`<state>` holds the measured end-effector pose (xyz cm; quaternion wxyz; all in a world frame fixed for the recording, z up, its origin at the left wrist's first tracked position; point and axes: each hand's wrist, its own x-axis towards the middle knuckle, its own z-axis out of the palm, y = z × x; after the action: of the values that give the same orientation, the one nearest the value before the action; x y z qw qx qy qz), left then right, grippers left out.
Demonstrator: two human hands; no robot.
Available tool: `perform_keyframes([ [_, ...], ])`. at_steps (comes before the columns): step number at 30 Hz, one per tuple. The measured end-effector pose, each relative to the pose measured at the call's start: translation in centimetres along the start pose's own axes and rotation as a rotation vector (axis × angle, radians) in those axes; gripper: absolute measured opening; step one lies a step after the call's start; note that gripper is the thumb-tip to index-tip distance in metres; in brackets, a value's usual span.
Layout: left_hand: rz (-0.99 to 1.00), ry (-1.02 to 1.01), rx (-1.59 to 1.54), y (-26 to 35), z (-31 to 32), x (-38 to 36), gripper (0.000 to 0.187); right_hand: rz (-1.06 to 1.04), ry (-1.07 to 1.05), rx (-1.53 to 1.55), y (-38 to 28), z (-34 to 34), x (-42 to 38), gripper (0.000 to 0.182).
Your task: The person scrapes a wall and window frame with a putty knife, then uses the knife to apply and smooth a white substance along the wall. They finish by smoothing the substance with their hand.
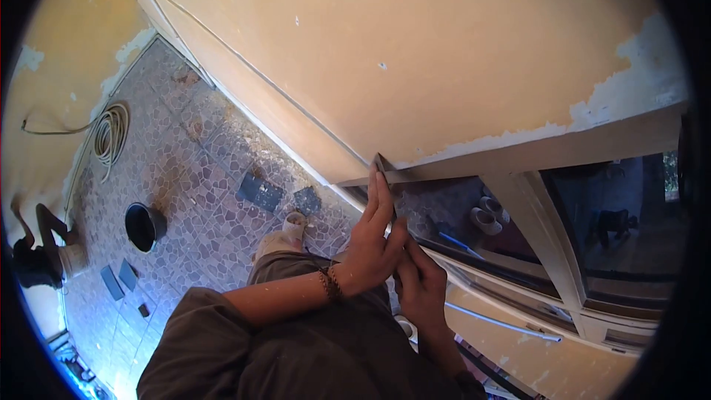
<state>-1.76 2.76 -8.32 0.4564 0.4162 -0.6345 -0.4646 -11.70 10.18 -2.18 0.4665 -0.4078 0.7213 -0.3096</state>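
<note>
A thin, dark scraper (pixel 380 161) has its tip against the painted wall (pixel 415 67), at the corner of the window frame (pixel 518 150). My left hand (pixel 368 248), with a bracelet at the wrist, has its long fingers pressed together along the scraper's blade. Just below it, my right hand (pixel 422 278) is closed with fingers curled around the tool's lower part. Both hands touch each other. Most of the scraper is hidden behind the fingers, so its handle cannot be made out.
A black bucket (pixel 143 227), dark flat pieces (pixel 261 191) and a coiled hose (pixel 111 133) lie on the patterned floor (pixel 185 200). Window glass (pixel 459 215) is close on the right. A blue tube (pixel 503 324) runs below the frame. Another person (pixel 44 252) is at far left.
</note>
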Motion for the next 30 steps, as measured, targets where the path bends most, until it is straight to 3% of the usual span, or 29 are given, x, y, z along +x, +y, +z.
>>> perform_keyframes([
  [4, 0.053, -0.052, 0.067, 0.0, 0.4, -0.3, 0.071, -0.047, 0.02, 0.074, 0.5, 0.0, 0.1, 0.037],
  [7, -0.082, 0.003, -0.076, -1.3, -0.2, 0.4, 0.071, -0.013, -0.001, 0.08, 0.3, 1.1, 1.4, 0.037],
  [10, -0.008, -0.071, -0.036, -0.2, -0.2, -0.4, 0.071, -0.116, 0.04, 0.011, 0.5, 0.2, -0.1, 0.038],
  [16, -0.013, -0.081, 0.009, -1.0, 0.2, -0.8, 0.07, -0.046, 0.046, 0.146, 1.4, 0.7, -0.1, 0.038],
  [22, -0.172, -0.011, -0.088, -1.2, -0.5, 0.7, 0.069, -0.073, 0.006, 0.087, 0.5, 1.5, 1.7, 0.037],
  [25, -0.01, -0.073, -0.015, -0.7, -0.1, -0.7, 0.07, -0.085, 0.058, 0.158, 1.9, 1.0, 0.2, 0.037],
  [28, -0.032, 0.033, 0.034, -1.4, 0.3, 0.0, 0.071, -0.266, 0.119, 0.078, 3.4, 2.0, 2.1, 0.037],
  [30, -0.049, -0.028, -0.004, -1.5, -0.1, -0.4, 0.071, -0.215, 0.091, 0.045, 3.9, 1.6, 1.5, 0.036],
])
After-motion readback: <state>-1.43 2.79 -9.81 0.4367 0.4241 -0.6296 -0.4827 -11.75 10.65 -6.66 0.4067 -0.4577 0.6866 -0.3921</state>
